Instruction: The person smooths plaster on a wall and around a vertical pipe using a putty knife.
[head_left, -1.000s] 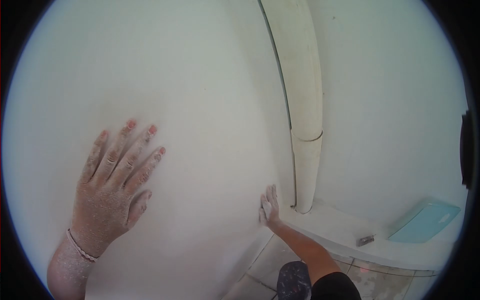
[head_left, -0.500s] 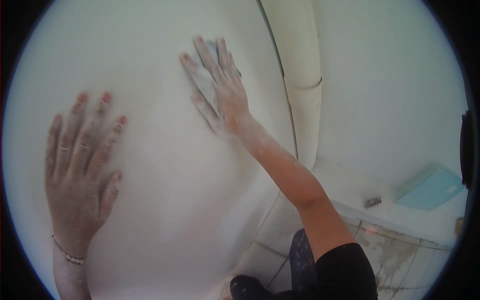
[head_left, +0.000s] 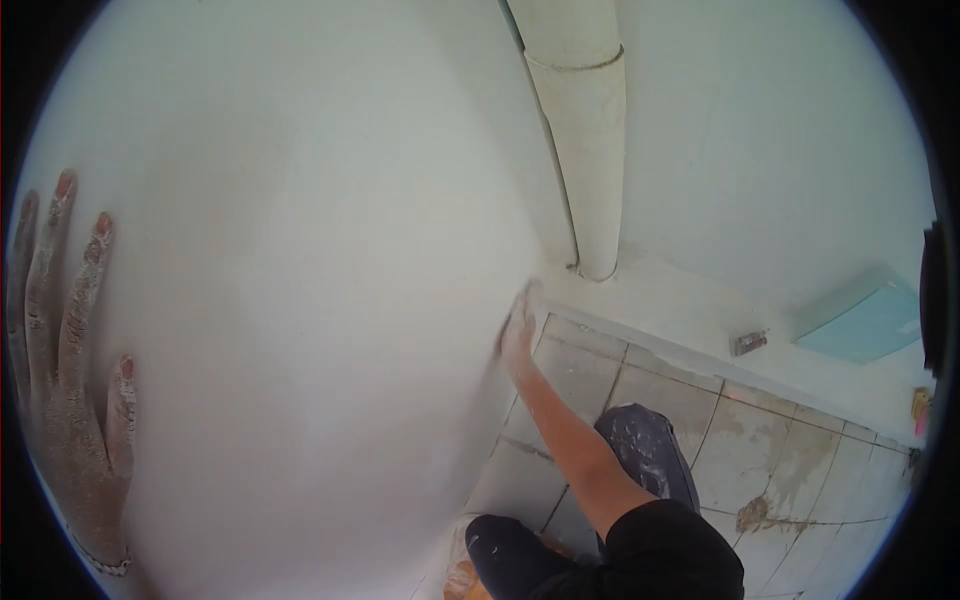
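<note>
Dust covers the left hand (head_left: 65, 360), which lies flat against the white wall (head_left: 300, 250) at the far left edge of the view. Its fingers (head_left: 95, 260) are stretched straight and slightly spread, pointing upward, with reddish nails showing; the thumb sits lower, beside the palm. A thin bracelet (head_left: 100, 563) circles that wrist.

Right hand (head_left: 518, 330) presses on the lower edge of the same wall, near where the wall meets the tiled floor (head_left: 700, 420). Its fingers are held close together and point upward along the surface; whether something is pinched beneath them cannot be told, since the hand is small and blurred. The bare forearm runs down and to the right to a black sleeve (head_left: 670, 550).

Just beyond the right hand, a pale drainpipe (head_left: 590, 130) runs down the corner and ends at a low white ledge (head_left: 680, 310). On the ledge rest a small dark metal piece (head_left: 750, 343) and, farther right, a light blue flat panel (head_left: 870, 325), well apart from both hands. Below the arm, a knee in paint-speckled dark trousers (head_left: 645, 445) rests over the stained tiles.
</note>
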